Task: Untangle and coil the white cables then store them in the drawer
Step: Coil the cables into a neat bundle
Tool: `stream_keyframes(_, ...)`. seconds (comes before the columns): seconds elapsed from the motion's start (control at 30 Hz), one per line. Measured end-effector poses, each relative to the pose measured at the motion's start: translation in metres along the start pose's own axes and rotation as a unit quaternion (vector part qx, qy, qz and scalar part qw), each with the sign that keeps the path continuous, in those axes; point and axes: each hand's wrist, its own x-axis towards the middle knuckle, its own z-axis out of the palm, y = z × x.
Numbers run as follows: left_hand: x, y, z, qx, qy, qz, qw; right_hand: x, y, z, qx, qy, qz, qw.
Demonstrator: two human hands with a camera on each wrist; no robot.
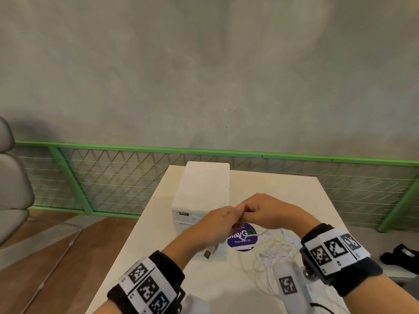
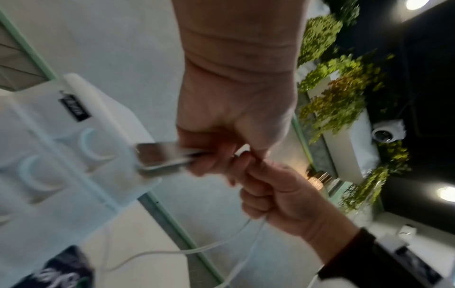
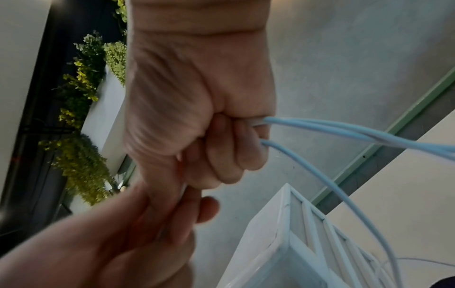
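Observation:
Both hands meet in the air in front of the white drawer unit [image 1: 204, 189]. My left hand [image 1: 223, 219] curls round one end of a white cable; its metal USB plug [image 1: 209, 252] sticks out below the fist, also seen as the plug [image 2: 162, 155] in the left wrist view. My right hand [image 1: 254, 210] is a fist round several white cable strands [image 3: 344, 134] that trail down to the right. The remaining tangle of white cables [image 1: 276, 248] lies on the table beneath my right wrist. The drawers [image 2: 49, 155] look closed.
A purple round sticker [image 1: 242, 239] lies on the cream table [image 1: 158, 257] beside the drawer unit. A white oblong device [image 1: 288, 284] with a black marker lies near the front edge. A green mesh railing [image 1: 113, 177] stands behind, and a grey chair [image 1: 11, 189] at far left.

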Motion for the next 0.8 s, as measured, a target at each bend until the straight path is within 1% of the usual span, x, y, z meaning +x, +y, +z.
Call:
stream_keyframes(0.03,-0.002,-0.003,0.001,-0.027,0.000,-0.009,1.000,-0.001,0.001,-0.003,0.007,-0.002,0.008,1.000)
stream_keyframes(0.1,-0.005,-0.012,-0.008,-0.023,0.006,-0.015,1.000,-0.006,0.006,-0.016,0.015,0.018,0.025,0.999)
stream_keyframes(0.17,-0.009,-0.022,-0.025,-0.023,0.016,-0.014,1.000,-0.013,0.015,-0.033,0.002,0.078,0.044,0.996)
stream_keyframes(0.27,-0.014,-0.034,-0.054,-0.009,0.032,-0.011,0.999,-0.023,0.031,-0.058,0.014,0.176,0.088,0.980)
stream_keyframes(0.33,-0.020,-0.037,-0.074,0.034,0.054,-0.018,0.998,-0.023,0.043,-0.071,-0.052,0.210,0.114,0.970)
stream_keyframes(0.37,-0.024,-0.039,-0.085,0.052,0.075,-0.024,0.996,-0.023,0.049,-0.078,-0.093,0.226,0.129,0.961)
stream_keyframes(0.47,-0.037,-0.049,-0.117,0.054,0.142,-0.043,0.987,-0.026,0.071,-0.096,-0.159,0.281,0.170,0.931)
stream_keyframes(0.57,-0.049,-0.056,-0.134,0.025,0.174,-0.046,0.983,-0.022,0.096,-0.096,-0.173,0.284,0.211,0.919)
stream_keyframes(0.6,-0.051,-0.055,-0.134,0.012,0.177,-0.042,0.983,-0.018,0.102,-0.089,-0.186,0.263,0.227,0.919)
stream_keyframes(0.67,-0.053,-0.051,-0.129,-0.012,0.169,-0.029,0.985,-0.010,0.107,-0.072,-0.232,0.173,0.238,0.927)
stream_keyframes(0.7,-0.053,-0.048,-0.125,-0.019,0.158,-0.022,0.987,-0.008,0.101,-0.062,-0.238,0.141,0.225,0.934)
stream_keyframes(0.73,-0.052,-0.044,-0.119,-0.026,0.142,-0.012,0.989,-0.005,0.088,-0.052,-0.215,0.134,0.191,0.948)
stream_keyframes(0.8,-0.047,-0.036,-0.105,-0.035,0.106,0.007,0.994,0.000,0.047,-0.029,-0.107,0.152,0.087,0.979)
